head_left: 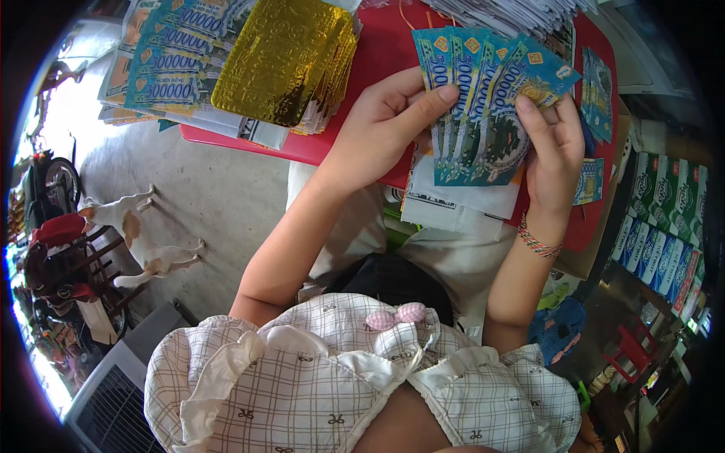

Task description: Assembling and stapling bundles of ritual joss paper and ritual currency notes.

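Observation:
A fan of blue-green banknote-like paper notes (483, 113) is spread between my two hands above a red table (381, 57). My left hand (393, 117) grips the fan's left side, thumb on top. At its right side my right hand (555, 147) holds the notes, thumb on the face and fingers behind. Under the fan lie white printed sheets (472, 198). To the left, more overlapping blue notes (170, 64) rest beside a stack of embossed gold foil sheets (283, 64). Loose blue notes (596, 94) lie right of my right hand.
A heap of white papers (513, 13) sits at the table's far side. On the floor to the left lies a white and brown dog (143, 238), near a parked motorbike (60, 181). Stacked green and blue cartons (664, 219) and a red stool (633, 351) are at right.

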The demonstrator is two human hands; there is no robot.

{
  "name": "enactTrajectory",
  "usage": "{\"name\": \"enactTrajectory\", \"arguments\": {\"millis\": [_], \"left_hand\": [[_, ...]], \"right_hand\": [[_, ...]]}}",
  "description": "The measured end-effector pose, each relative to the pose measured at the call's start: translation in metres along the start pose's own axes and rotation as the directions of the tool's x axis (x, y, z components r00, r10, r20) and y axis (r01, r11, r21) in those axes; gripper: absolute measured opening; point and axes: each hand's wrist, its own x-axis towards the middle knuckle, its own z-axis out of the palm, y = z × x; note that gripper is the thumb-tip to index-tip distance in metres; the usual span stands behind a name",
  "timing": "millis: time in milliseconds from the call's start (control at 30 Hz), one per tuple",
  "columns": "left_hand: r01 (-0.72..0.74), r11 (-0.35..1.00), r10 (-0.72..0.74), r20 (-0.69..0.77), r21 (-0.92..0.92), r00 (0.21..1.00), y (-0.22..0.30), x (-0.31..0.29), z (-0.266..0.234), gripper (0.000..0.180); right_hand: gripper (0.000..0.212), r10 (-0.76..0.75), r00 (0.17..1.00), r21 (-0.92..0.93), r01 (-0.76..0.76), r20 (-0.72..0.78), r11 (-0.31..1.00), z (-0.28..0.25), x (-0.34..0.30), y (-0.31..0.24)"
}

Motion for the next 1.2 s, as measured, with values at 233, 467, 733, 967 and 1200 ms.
{"name": "enactTrajectory", "arguments": {"millis": [233, 467, 733, 967, 1200], "left_hand": [[-0.008, 1.000, 0.008, -0.008, 0.005, 1.000, -0.0012, 0.0003, 0.0003, 0.034], [-0.020, 1.000, 0.020, -0.002, -0.019, 1.000, 0.0013, -0.0002, 0.0006, 0.035], [-0.062, 0.995, 0.062, -0.008, -0.082, 0.998, 0.0018, 0.0013, 0.0014, 0.038], [-0.123, 0.989, 0.118, -0.062, -0.084, 0.991, 0.0010, 0.0022, 0.0007, 0.037], [-0.118, 0.991, 0.116, -0.040, -0.065, 0.992, -0.0007, 0.0034, -0.0016, 0.044]], "right_hand": [[0.036, -0.036, 0.999, -0.011, 0.035, -0.033, 0.999, 0.0044, 0.0003, 0.0015], [0.031, -0.089, 0.994, -0.071, 0.084, -0.067, 0.994, 0.0087, 0.0000, 0.0022], [0.030, -0.058, 0.998, -0.063, 0.056, -0.018, 0.996, 0.0072, -0.0012, 0.0021], [0.036, -0.026, 1.000, -0.037, 0.026, 0.002, 0.999, 0.0072, -0.0016, 0.0027], [0.040, -0.022, 0.999, -0.046, 0.023, 0.025, 0.999, 0.0059, -0.0014, 0.0040]]}}
